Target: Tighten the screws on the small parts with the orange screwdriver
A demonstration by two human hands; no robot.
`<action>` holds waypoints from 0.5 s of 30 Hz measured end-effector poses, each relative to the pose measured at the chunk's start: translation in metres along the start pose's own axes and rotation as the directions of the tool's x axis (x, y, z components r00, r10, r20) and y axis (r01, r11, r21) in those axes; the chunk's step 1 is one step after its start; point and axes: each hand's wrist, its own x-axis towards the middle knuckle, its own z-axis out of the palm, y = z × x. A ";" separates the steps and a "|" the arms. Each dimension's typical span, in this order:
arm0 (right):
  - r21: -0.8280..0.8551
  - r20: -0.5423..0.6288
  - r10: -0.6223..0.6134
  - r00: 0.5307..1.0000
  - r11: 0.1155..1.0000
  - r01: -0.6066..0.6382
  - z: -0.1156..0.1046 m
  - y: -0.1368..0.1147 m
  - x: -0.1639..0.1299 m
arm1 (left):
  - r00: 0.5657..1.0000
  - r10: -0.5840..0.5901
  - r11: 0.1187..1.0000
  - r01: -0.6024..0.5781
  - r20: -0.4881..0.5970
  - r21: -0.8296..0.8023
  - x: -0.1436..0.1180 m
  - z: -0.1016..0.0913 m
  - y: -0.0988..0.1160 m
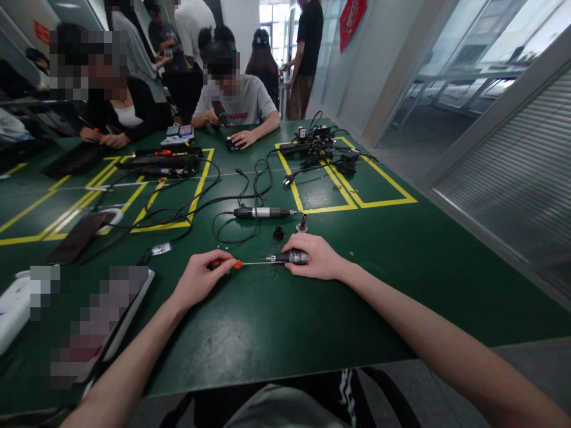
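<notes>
My left hand (201, 278) grips a small screwdriver with an orange handle (232, 264). Its thin shaft runs right into the end of a dark cylindrical tool body (292, 257). My right hand (316, 257) lies over that tool body and holds it down on the green table (267, 321). Just beyond my right hand lie a small black cap (279, 233) and a small metal part (303, 224). Farther back rests a corded electric screwdriver (261, 212), silver and black.
Black cables loop across the table's yellow-taped zones. A power strip and adapters (319, 145) sit at the back right. A dark phone (78, 236) and a white device (15, 303) lie at the left. Several people sit or stand at the far side.
</notes>
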 end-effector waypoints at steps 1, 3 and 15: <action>-0.001 0.000 0.001 1.000 1.000 -0.001 0.000 0.000 0.000 | 1.000 0.003 1.000 -0.003 0.003 -0.002 0.000 0.000 0.001; -0.004 0.003 0.004 1.000 1.000 -0.004 0.000 0.000 0.000 | 1.000 0.020 1.000 -0.019 0.007 -0.021 -0.001 -0.001 0.002; 0.000 0.007 0.006 1.000 1.000 -0.006 -0.003 -0.003 0.001 | 0.999 -0.013 0.993 0.008 -0.042 -0.121 0.000 -0.002 0.000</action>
